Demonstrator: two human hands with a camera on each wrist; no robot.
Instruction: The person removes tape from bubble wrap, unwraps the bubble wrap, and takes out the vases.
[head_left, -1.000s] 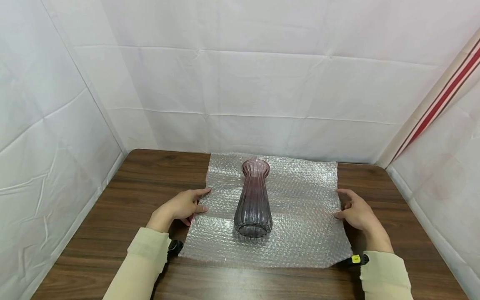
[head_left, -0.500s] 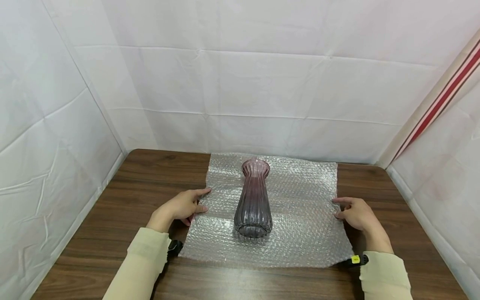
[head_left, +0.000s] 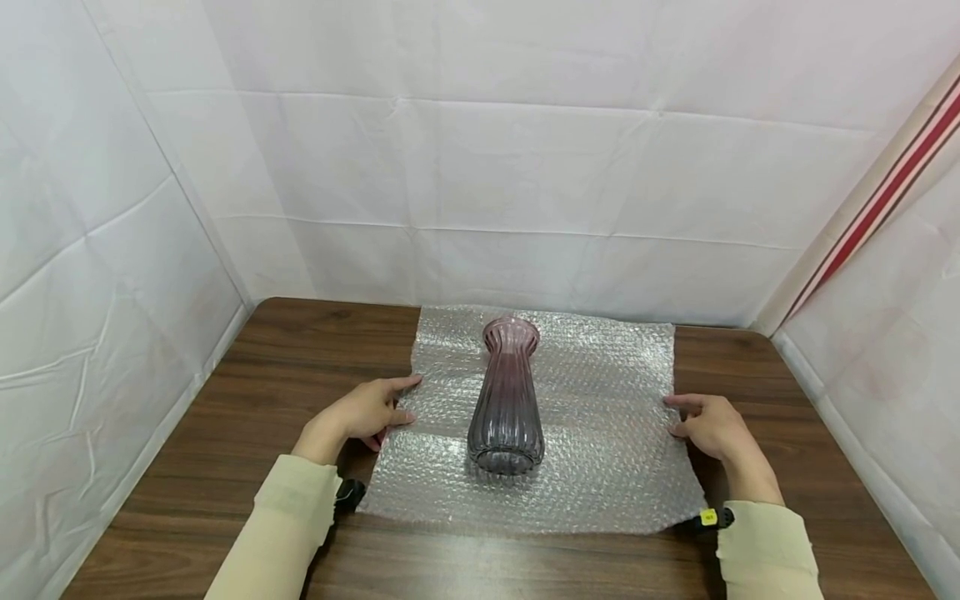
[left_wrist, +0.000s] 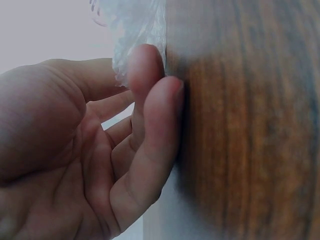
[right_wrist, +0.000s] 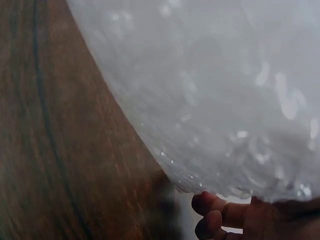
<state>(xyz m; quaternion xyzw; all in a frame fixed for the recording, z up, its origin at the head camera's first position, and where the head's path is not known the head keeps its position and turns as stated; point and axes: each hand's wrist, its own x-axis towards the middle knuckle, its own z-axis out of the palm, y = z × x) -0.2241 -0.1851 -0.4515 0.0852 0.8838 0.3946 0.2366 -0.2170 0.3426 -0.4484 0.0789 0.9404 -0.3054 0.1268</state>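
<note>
A ribbed glass vase (head_left: 508,400), pink at the flared rim and grey toward the base, lies on a sheet of bubble wrap (head_left: 600,492) with its mouth toward the back wall. My left hand (head_left: 365,408) holds the sheet's left edge, thumb and index finger on top. In the left wrist view the other fingers (left_wrist: 160,115) curl beside the edge of the wrap, close to the tabletop. At the opposite edge my right hand (head_left: 712,425) holds the wrap between thumb and fingers. The right wrist view has the wrap (right_wrist: 200,100) covering part of that hand.
The brown wood-grain table (head_left: 202,467) extends around the sheet on both sides and in front. White cloth walls (head_left: 525,167) enclose it at the back and sides, with a red-striped strip (head_left: 877,204) in the right corner.
My right index finger has shifted slightly nearer along the wrap's right edge, closer to the thumb. The left hand, the vase and the sheet look the same.
</note>
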